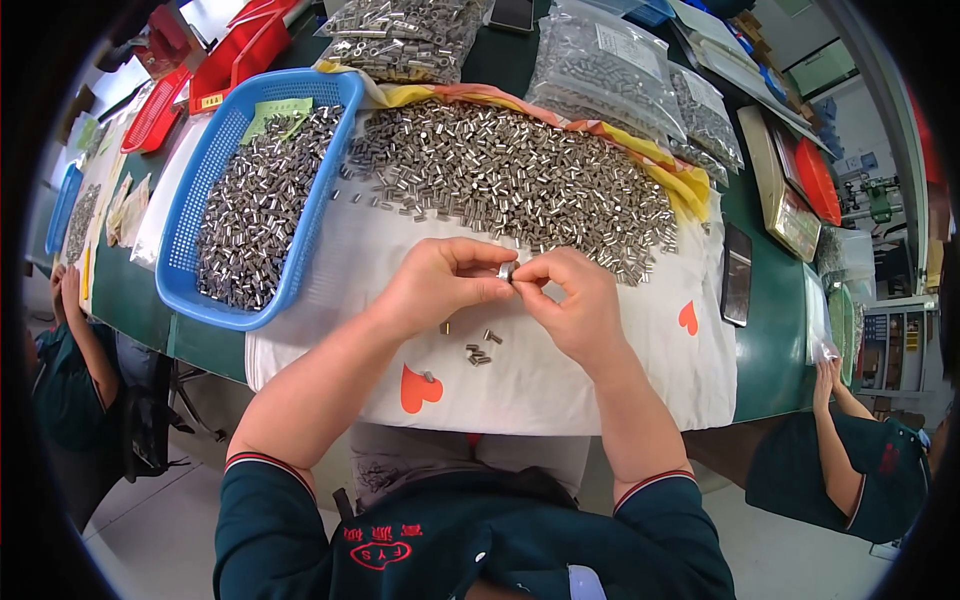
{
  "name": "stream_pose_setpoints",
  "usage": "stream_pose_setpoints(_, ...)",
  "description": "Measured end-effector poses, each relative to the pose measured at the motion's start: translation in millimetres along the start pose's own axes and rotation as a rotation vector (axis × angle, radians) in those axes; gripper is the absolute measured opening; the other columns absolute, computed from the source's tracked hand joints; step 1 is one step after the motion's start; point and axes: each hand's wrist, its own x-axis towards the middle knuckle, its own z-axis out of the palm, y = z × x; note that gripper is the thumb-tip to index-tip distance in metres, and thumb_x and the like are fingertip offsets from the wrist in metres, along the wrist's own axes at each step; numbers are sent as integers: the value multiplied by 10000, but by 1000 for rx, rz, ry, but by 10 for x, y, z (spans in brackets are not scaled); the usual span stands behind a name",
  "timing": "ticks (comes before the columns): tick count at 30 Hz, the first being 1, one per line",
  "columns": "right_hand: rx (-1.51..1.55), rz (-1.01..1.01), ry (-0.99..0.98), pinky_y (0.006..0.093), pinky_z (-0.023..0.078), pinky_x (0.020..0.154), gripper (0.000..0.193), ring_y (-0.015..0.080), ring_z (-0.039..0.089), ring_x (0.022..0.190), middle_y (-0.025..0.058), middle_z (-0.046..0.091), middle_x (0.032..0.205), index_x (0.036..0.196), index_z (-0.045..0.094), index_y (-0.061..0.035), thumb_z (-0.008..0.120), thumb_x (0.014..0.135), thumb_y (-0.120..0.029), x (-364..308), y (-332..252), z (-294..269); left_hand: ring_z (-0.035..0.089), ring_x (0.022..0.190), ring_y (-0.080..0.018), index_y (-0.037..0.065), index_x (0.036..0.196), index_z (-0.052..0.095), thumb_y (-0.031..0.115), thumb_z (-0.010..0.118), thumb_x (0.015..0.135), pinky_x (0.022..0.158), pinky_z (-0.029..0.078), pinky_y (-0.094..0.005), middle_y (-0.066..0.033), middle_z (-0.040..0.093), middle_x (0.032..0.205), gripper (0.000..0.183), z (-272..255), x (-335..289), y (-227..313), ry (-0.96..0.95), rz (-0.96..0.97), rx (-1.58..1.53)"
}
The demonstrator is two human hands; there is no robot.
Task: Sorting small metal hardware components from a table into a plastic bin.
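Between the fingertips of both hands is a small shiny metal sleeve (506, 271), partly hidden by the fingers. My left hand (445, 283) pinches it from the left side. From the right, my right hand (572, 300) has thumb and forefinger closed against its other end. Just beyond the hands spreads a wide heap of small metal sleeves (500, 170) on a white cloth (640, 370) with red hearts. Below my hands lie several loose metal sleeves (480, 352) and one brass-coloured piece (447, 328).
A blue perforated basket (178, 235) full of small metal parts stands at left. Clear bags of metal parts (600, 70) line the back; a yellow-orange cloth (690, 190) borders the heap. A black phone (736, 275) lies at right. Co-workers' hands (828, 378) show at both sides.
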Motion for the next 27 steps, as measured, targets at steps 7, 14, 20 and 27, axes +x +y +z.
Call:
stream_pose_setpoints(7,220,308,-239,251,462,616,96,143,585,687,50,605,728,800,606,-30,632,720,-76,63,14,-153,568,798,-70,-11,1049,584,31,675,733,715,472,-204,-31,615,870,332,17,-8,49,-93,-33,-40)
stream_pose_setpoints(14,6,252,-33,274,452,611,98,169,571,680,48,596,757,801,618,-45,625,715,-93,106,239,-221,570,791,-79,-15,1058,570,-28,650,733,719,481,-220,-31,606,896,335,23,-50,74,-203,-112,111)
stream_pose_setpoints(20,-463,17,-42,355,394,722,79,231,506,775,35,547,734,754,629,-88,637,688,-131,89,295,-66,566,788,-74,-15,1051,573,-38,642,736,714,479,-216,-25,598,903,323,47,-51,106,-204,-97,115)
stream_pose_setpoints(27,-374,22,-42,343,412,695,62,221,529,740,35,566,730,745,621,-80,629,685,-89,94,173,-31,575,827,-96,-23,1064,550,1,643,749,744,478,-224,-58,603,910,330,-1,-10,11,-109,-8,-87)
